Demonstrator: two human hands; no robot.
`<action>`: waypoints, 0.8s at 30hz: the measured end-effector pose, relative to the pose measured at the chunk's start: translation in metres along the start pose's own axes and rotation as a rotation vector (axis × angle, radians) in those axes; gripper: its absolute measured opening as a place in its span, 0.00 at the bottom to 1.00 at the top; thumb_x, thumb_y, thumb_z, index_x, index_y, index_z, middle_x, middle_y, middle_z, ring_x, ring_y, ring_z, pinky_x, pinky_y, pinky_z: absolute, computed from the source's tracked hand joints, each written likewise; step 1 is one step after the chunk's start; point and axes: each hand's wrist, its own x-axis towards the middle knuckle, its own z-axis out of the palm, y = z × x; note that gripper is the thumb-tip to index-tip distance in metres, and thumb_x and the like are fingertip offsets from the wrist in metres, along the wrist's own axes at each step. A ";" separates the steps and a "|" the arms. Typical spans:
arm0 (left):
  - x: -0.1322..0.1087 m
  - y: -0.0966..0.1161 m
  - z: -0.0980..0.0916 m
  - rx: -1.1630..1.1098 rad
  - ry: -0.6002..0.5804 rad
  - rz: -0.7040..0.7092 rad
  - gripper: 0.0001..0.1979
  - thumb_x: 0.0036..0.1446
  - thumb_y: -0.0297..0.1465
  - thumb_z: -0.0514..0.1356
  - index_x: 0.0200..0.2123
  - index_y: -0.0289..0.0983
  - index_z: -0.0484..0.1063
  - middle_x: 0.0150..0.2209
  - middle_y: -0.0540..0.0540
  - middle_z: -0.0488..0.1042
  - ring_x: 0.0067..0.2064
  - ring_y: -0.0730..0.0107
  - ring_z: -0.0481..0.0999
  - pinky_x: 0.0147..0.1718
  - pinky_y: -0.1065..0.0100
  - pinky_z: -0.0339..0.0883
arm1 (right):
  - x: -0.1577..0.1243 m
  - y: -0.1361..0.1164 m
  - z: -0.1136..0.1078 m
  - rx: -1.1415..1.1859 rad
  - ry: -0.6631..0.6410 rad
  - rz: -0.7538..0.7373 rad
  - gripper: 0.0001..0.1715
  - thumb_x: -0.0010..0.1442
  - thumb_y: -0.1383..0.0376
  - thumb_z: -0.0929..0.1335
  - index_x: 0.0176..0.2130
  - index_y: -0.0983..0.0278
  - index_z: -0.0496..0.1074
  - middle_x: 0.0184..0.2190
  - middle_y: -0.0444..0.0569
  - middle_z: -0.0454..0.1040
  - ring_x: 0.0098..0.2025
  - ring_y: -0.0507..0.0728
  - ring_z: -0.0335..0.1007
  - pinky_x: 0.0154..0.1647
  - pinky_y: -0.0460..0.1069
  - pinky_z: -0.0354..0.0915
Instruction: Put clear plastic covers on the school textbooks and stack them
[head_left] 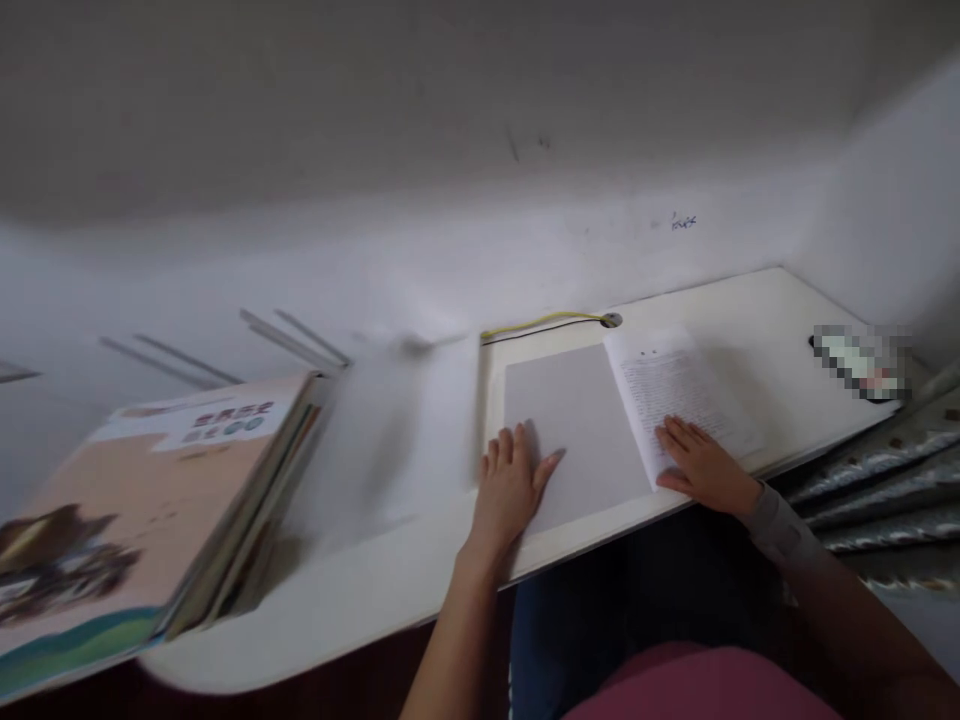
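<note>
Left hand (511, 480), fingers spread and gripping nothing, and right hand (703, 468), flat and likewise free, rest on an open booklet (581, 415) on a white desk (765, 330); stacked books (187, 490) sit at nine o'clock, a yellow cable (551, 317) at eleven

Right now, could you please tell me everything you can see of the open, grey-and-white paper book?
The open, grey-and-white paper book lies flat on the white desk. Its left side is plain grey; its white right page bears dark print too small to read. The left hand lies across the grey side's left edge, the right hand on the right page's lower part.
</note>
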 end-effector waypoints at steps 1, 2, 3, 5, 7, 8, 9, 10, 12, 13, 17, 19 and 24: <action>-0.002 -0.005 0.004 -0.020 0.026 0.011 0.41 0.60 0.53 0.39 0.63 0.25 0.48 0.62 0.24 0.53 0.63 0.41 0.53 0.55 0.45 0.54 | 0.000 0.001 0.001 -0.024 -0.013 0.020 0.39 0.62 0.49 0.59 0.60 0.75 0.58 0.61 0.68 0.56 0.64 0.66 0.50 0.61 0.59 0.54; -0.004 -0.009 0.008 -0.042 0.054 0.019 0.41 0.60 0.53 0.39 0.63 0.25 0.48 0.62 0.23 0.53 0.63 0.42 0.52 0.55 0.45 0.54 | -0.001 0.002 0.002 -0.044 -0.022 0.039 0.40 0.62 0.48 0.59 0.60 0.76 0.58 0.61 0.69 0.56 0.64 0.67 0.50 0.61 0.59 0.53; -0.007 -0.013 0.011 -0.064 0.079 0.023 0.41 0.60 0.52 0.40 0.63 0.25 0.48 0.62 0.23 0.53 0.64 0.42 0.52 0.56 0.45 0.54 | -0.001 0.002 0.002 -0.061 -0.027 0.057 0.41 0.61 0.47 0.60 0.60 0.76 0.58 0.61 0.70 0.56 0.64 0.67 0.50 0.61 0.59 0.53; -0.011 -0.018 0.017 -0.098 0.111 0.022 0.40 0.60 0.52 0.40 0.63 0.24 0.48 0.62 0.23 0.53 0.64 0.42 0.51 0.56 0.44 0.54 | -0.001 0.000 0.001 -0.084 -0.026 0.097 0.42 0.60 0.46 0.61 0.60 0.75 0.59 0.61 0.71 0.55 0.63 0.69 0.50 0.61 0.60 0.53; -0.014 -0.019 0.021 -0.112 0.119 0.017 0.41 0.60 0.52 0.41 0.63 0.23 0.48 0.61 0.22 0.54 0.64 0.41 0.51 0.56 0.43 0.53 | 0.000 -0.003 0.000 -0.103 -0.021 0.140 0.43 0.58 0.45 0.62 0.60 0.73 0.59 0.61 0.72 0.54 0.63 0.71 0.50 0.60 0.62 0.53; -0.015 -0.019 0.022 -0.115 0.121 0.016 0.41 0.59 0.52 0.41 0.63 0.22 0.48 0.61 0.22 0.54 0.64 0.40 0.51 0.56 0.43 0.53 | 0.001 -0.004 0.000 -0.111 -0.018 0.158 0.43 0.58 0.45 0.62 0.61 0.72 0.59 0.61 0.73 0.54 0.63 0.72 0.50 0.59 0.63 0.53; -0.015 -0.018 0.022 -0.117 0.125 0.017 0.42 0.59 0.52 0.41 0.63 0.22 0.48 0.61 0.22 0.54 0.64 0.40 0.51 0.56 0.44 0.53 | 0.001 -0.005 -0.001 -0.118 -0.015 0.170 0.44 0.57 0.44 0.62 0.61 0.71 0.59 0.61 0.73 0.54 0.63 0.73 0.50 0.59 0.63 0.53; -0.015 -0.018 0.022 -0.121 0.133 0.019 0.42 0.59 0.52 0.41 0.63 0.21 0.48 0.61 0.22 0.54 0.64 0.40 0.51 0.56 0.44 0.52 | 0.001 -0.005 -0.001 -0.124 -0.014 0.176 0.44 0.57 0.44 0.62 0.61 0.71 0.59 0.61 0.73 0.54 0.63 0.73 0.49 0.59 0.63 0.52; -0.014 -0.017 0.021 -0.129 0.154 0.022 0.43 0.59 0.52 0.40 0.63 0.20 0.47 0.61 0.22 0.55 0.63 0.40 0.52 0.56 0.44 0.53 | 0.000 -0.005 -0.001 -0.133 -0.017 0.175 0.44 0.58 0.44 0.61 0.61 0.70 0.59 0.61 0.73 0.54 0.63 0.73 0.49 0.59 0.63 0.52; -0.014 -0.017 0.021 -0.131 0.160 0.021 0.43 0.60 0.52 0.40 0.63 0.20 0.47 0.60 0.21 0.56 0.63 0.40 0.53 0.56 0.44 0.54 | 0.000 -0.004 -0.001 -0.138 -0.020 0.173 0.43 0.58 0.44 0.61 0.61 0.70 0.59 0.61 0.72 0.54 0.63 0.72 0.49 0.59 0.63 0.52; -0.014 -0.017 0.020 -0.121 0.150 -0.001 0.45 0.59 0.53 0.38 0.62 0.17 0.48 0.59 0.20 0.57 0.62 0.39 0.55 0.55 0.44 0.54 | -0.001 -0.001 -0.002 -0.154 -0.028 0.173 0.42 0.58 0.43 0.60 0.61 0.68 0.59 0.61 0.71 0.54 0.63 0.71 0.51 0.59 0.63 0.52; -0.014 -0.017 0.020 -0.115 0.141 -0.001 0.45 0.59 0.54 0.38 0.61 0.16 0.49 0.59 0.19 0.57 0.62 0.38 0.55 0.56 0.43 0.54 | -0.002 0.000 -0.003 -0.158 -0.025 0.171 0.43 0.58 0.43 0.59 0.61 0.69 0.59 0.61 0.71 0.55 0.63 0.71 0.51 0.59 0.62 0.52; -0.014 -0.018 0.020 -0.099 0.122 0.010 0.46 0.58 0.54 0.37 0.60 0.14 0.51 0.59 0.19 0.57 0.63 0.39 0.53 0.57 0.44 0.53 | -0.004 0.003 -0.003 -0.161 -0.012 0.165 0.42 0.59 0.43 0.59 0.61 0.69 0.60 0.61 0.70 0.55 0.63 0.70 0.51 0.59 0.61 0.52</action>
